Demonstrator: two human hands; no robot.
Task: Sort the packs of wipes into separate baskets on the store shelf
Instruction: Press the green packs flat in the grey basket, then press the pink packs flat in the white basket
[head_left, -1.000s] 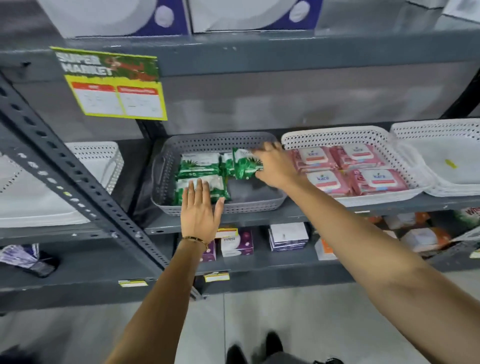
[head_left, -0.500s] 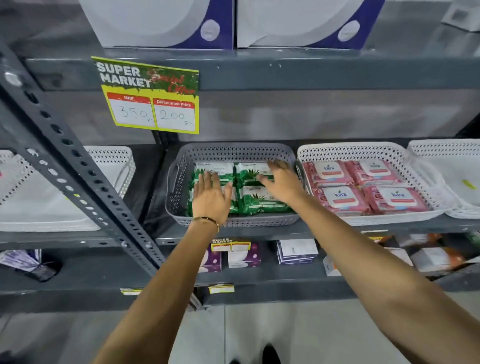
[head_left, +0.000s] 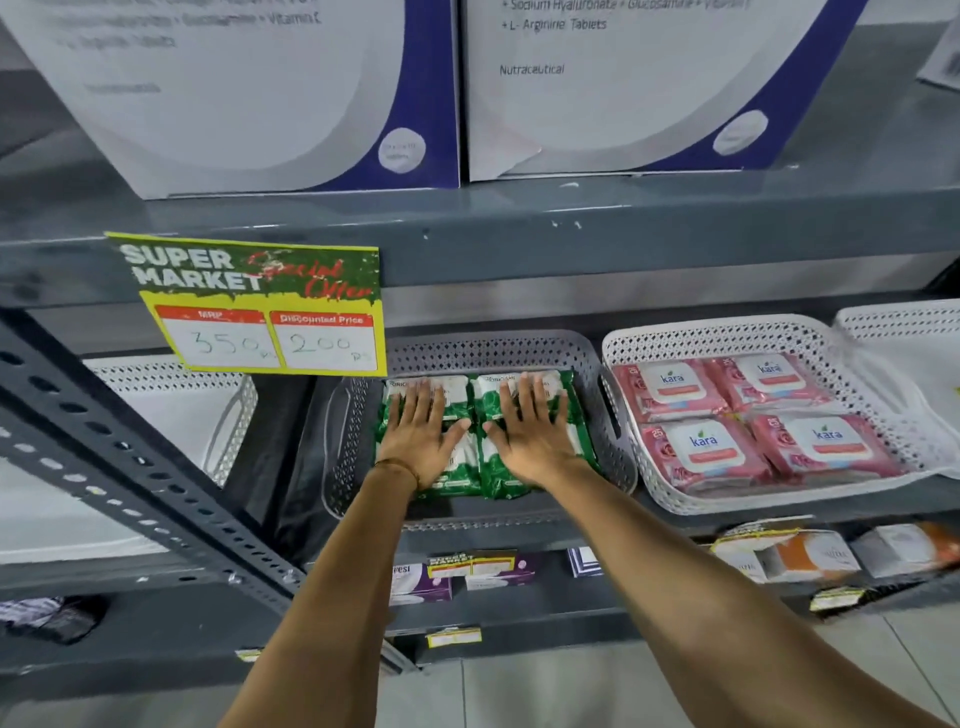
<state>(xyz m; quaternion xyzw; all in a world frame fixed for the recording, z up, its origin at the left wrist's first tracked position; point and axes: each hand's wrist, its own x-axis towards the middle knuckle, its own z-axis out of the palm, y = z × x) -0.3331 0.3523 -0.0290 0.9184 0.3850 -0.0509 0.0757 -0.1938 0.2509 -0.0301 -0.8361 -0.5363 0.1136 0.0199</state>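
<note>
Several green wipe packs (head_left: 462, 470) lie flat in the grey basket (head_left: 615, 441) on the middle shelf. My left hand (head_left: 423, 434) rests palm down on the left packs with fingers spread. My right hand (head_left: 532, 431) lies flat on the right packs, fingers apart. Neither hand grips anything. Several pink wipe packs (head_left: 711, 449) fill the white basket (head_left: 670, 338) just to the right.
Another white basket (head_left: 893, 325) stands at the far right and one (head_left: 228, 410) at the left behind a slanted grey shelf post (head_left: 130, 467). A yellow price sign (head_left: 260, 306) hangs from the upper shelf. Large boxes (head_left: 260, 93) sit above; small boxes (head_left: 789, 556) sit below.
My right hand laid the last green pack into the grey basket. Both hands have moved onto the packs and now press flat on them. The camera has come closer and tilted up.
</note>
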